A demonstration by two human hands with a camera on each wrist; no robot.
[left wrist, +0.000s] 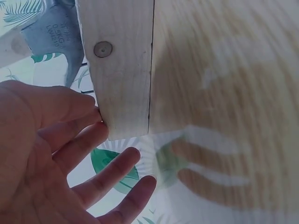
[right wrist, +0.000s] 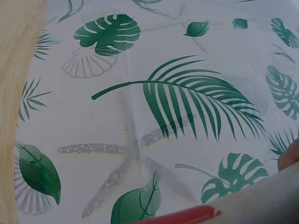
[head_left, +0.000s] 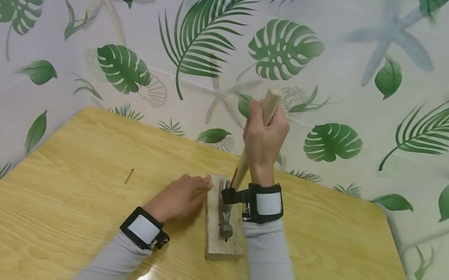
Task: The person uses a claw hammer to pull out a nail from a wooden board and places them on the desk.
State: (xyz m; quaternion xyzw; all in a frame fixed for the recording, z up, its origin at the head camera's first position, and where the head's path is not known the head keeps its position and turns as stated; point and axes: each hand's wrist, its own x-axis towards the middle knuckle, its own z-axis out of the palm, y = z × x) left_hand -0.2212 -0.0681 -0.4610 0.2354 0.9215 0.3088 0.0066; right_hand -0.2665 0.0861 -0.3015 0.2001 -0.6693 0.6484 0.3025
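My right hand [head_left: 266, 134] grips the pale wooden handle of a claw hammer [head_left: 226, 222], which slants up and away. Its metal head is over a wooden block [head_left: 212, 247], the striking face close to a small dark spot on the top. In the left wrist view the hammer head [left wrist: 56, 37] is beside the block [left wrist: 124, 84], and thin dark nail-like pieces show near the claw. With spread fingers, my left hand [head_left: 182, 197] touches the block's far left edge. The right wrist view catches only the handle [right wrist: 261, 196] and a bit of finger.
A loose nail [head_left: 129, 176] lies on the yellow wood-grain table [head_left: 75, 204], left of the left hand. Behind the table's far edge hangs a white cloth [head_left: 222, 100] printed with green leaves and starfish.
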